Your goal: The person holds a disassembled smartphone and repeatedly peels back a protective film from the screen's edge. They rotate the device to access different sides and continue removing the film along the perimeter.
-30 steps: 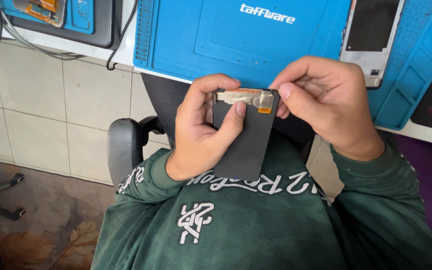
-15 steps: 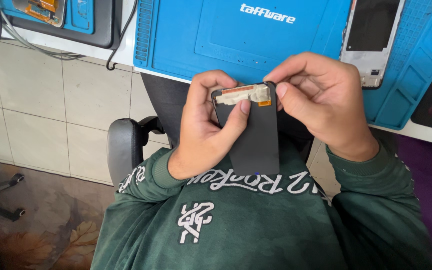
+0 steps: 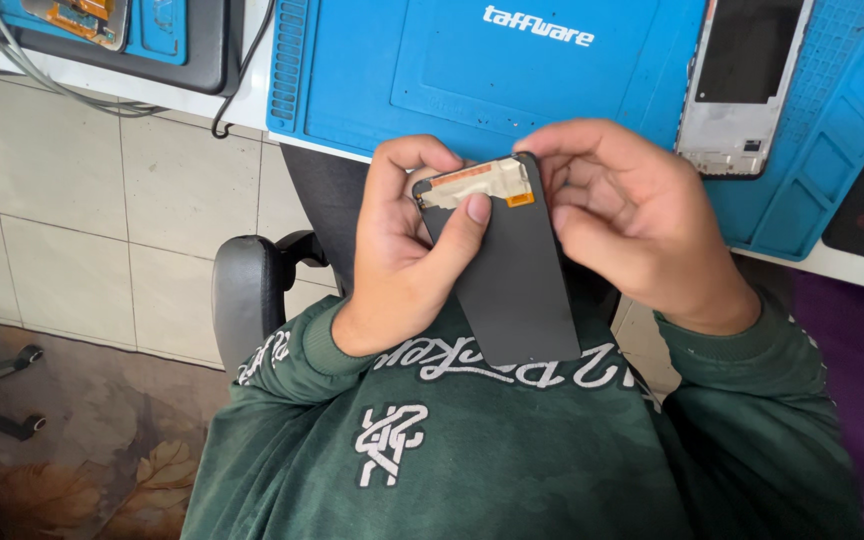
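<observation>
- Blue silicone work mat: flat, moulded with shallow rectangular recesses, lying on a white bench.
- Green knit sweatshirt: soft fabric with white print, worn by the seated person.
- Black office chair armrest: padded, smooth.
- Phone frame: silver, rectangular, dark inside, resting on a second blue mat.
- Dark phone display panel: thin, matte, rounded corners, held tilted above the chest.
- Left hand: closed on the panel's left edge, thumb pressing the face.
- Right hand: fingers curled around the panel's upper right edge.
- Flex strip: beige-and-orange, along the panel's top end.
</observation>
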